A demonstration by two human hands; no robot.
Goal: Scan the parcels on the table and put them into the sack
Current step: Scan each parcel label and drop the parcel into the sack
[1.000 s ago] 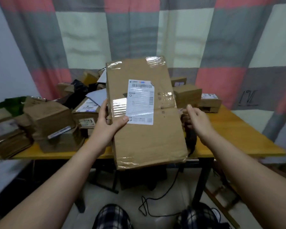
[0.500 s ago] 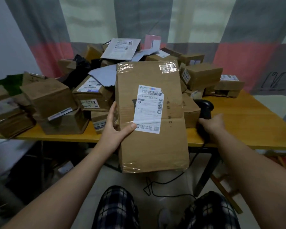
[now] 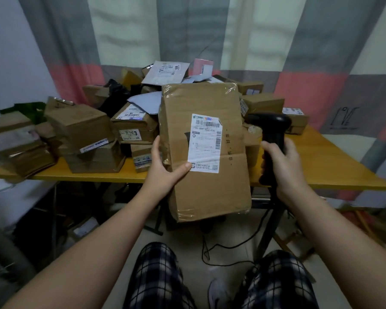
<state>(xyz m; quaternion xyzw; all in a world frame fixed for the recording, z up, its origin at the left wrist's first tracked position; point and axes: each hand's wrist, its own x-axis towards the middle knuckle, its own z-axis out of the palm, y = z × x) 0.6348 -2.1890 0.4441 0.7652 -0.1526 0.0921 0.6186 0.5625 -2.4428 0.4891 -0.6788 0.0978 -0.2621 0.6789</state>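
Head view, looking down across the near edge of a yellow-topped table [image 3: 321,166].

Left hand [image 3: 163,172] grips a flat brown cardboard parcel [image 3: 210,192] by its left edge. The thumb is pressed on the front face at the lower left corner of the label, and the fingers are wrapped behind, out of sight. Parcel is held in the air, upright and slightly tilted, in front of the table edge, with its lower end hanging below tabletop level. Clear tape runs across both ends. White shipping label [image 3: 205,143] faces the camera, with barcodes along its top and right side. The small print is too soft to read.

Right hand [image 3: 285,166] is clamped round the handle of a black scanner [image 3: 271,130], fingers curled about the grip. The scanner's head sits just beside the parcel's right edge, roughly level with the label. Cannot tell which way its window faces.

Black cable [image 3: 212,253] loops on the floor under the table.

Behind the held parcel, a heap of parcels [image 3: 87,130] covers the tabletop: mostly brown boxes, with a white mailer [image 3: 165,71] on top and a black bag [image 3: 114,97] wedged among them.

Checked curtain [image 3: 187,30] in grey, cream and pink hangs behind. Plaid trousers [image 3: 156,275] and one pale shoe [image 3: 218,293] show at the bottom of the frame.
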